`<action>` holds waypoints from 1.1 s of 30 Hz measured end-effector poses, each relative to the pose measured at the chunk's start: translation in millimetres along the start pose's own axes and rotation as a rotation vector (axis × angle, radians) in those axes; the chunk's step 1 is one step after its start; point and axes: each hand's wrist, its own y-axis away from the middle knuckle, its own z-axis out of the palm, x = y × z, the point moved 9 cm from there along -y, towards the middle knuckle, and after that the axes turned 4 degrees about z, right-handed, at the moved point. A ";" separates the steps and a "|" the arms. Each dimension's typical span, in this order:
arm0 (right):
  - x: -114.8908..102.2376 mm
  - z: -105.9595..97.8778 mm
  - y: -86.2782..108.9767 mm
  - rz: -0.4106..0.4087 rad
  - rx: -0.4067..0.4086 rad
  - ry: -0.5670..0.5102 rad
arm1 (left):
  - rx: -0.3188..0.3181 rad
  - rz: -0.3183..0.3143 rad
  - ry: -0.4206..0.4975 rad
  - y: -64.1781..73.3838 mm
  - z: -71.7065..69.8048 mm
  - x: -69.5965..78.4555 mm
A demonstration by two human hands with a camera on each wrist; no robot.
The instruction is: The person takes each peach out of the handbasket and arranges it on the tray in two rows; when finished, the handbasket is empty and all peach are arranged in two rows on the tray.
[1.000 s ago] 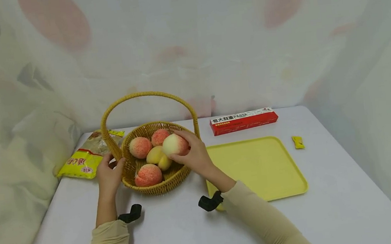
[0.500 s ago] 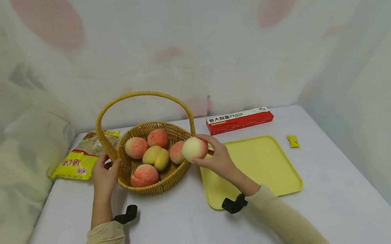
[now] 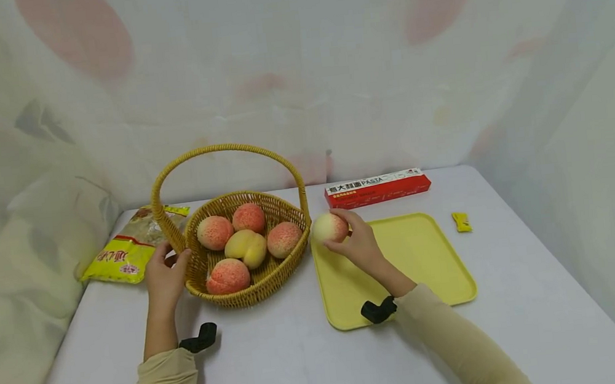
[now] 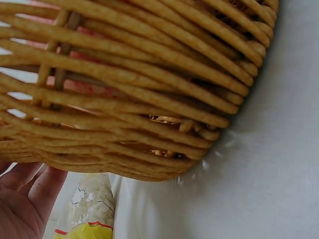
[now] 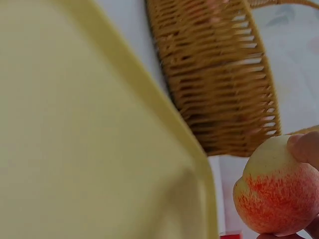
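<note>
My right hand [image 3: 359,245] holds a pale-and-red peach [image 3: 329,228] between thumb and fingers, over the back left corner of the yellow tray [image 3: 403,263]. In the right wrist view that peach [image 5: 276,191] is beyond the tray's edge, apart from the basket wall. My left hand [image 3: 165,277] grips the left side of the wicker basket [image 3: 261,292] where its handle meets the rim; the left wrist view shows fingers [image 4: 47,186] at the weave. Inside the basket lie several red-blushed peaches [image 3: 284,239] around a yellow one [image 3: 246,248].
Behind the basket's left side lies a yellow-and-clear food packet [image 3: 124,253]. A red pasta box [image 3: 378,190] stands behind the tray, and a small yellow packet [image 3: 462,221] is to its right. Patterned cloth walls [image 3: 276,96] close in the table's back and sides.
My right hand has carried the peach from above the basket rightward to over the tray's corner, uncovering another peach inside. My left hand stays at the basket; the camera view has shifted slightly.
</note>
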 end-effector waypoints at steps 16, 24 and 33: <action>22.1 12.0 -13.4 0.007 -0.038 0.176 | 0.012 0.034 0.004 -0.5 0.3 3.2; 15.7 23.7 -8.5 -0.094 -0.085 0.227 | 0.016 0.023 0.008 1.4 -0.3 2.1; 17.6 28.9 -4.6 -0.087 -0.107 0.190 | 0.018 0.022 0.010 2.3 -0.6 5.8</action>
